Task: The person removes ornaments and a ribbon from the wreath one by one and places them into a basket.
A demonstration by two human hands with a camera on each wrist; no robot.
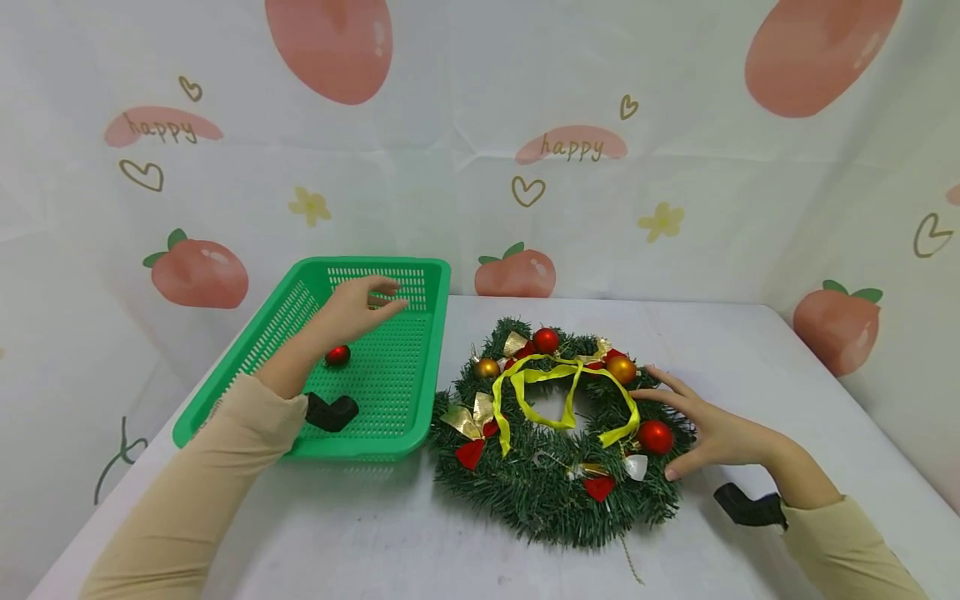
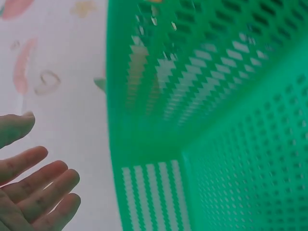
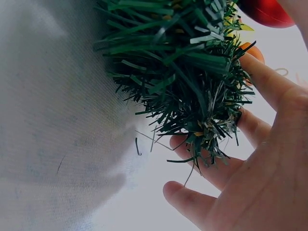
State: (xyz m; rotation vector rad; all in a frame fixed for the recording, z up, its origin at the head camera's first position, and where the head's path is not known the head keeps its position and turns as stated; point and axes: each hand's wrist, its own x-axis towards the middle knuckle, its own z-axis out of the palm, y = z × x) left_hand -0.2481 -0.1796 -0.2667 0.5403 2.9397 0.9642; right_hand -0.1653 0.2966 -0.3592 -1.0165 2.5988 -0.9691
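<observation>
A round green Christmas wreath (image 1: 517, 492) lies on the table, trimmed with red and gold baubles and bows. A yellow ribbon (image 1: 561, 421) is draped over its middle. At the wreath's right edge my right hand (image 1: 723, 429) has its fingers spread against the greenery, near a red bauble (image 1: 656, 437). In the right wrist view, fingertips reach in among the green tips. My left hand (image 1: 356, 310) hovers over the green basket (image 1: 437, 367), fingers loosely bent, holding nothing. The left wrist view shows that hand (image 2: 36, 192) with fingers apart, beside the basket's wall.
One red bauble (image 1: 338, 356) lies inside the basket, partly behind my left forearm. The basket stands left of the wreath, close against it. Behind the white table (image 1: 735, 350) hangs a printed cloth (image 1: 450, 125). A thin string trails from the wreath's front.
</observation>
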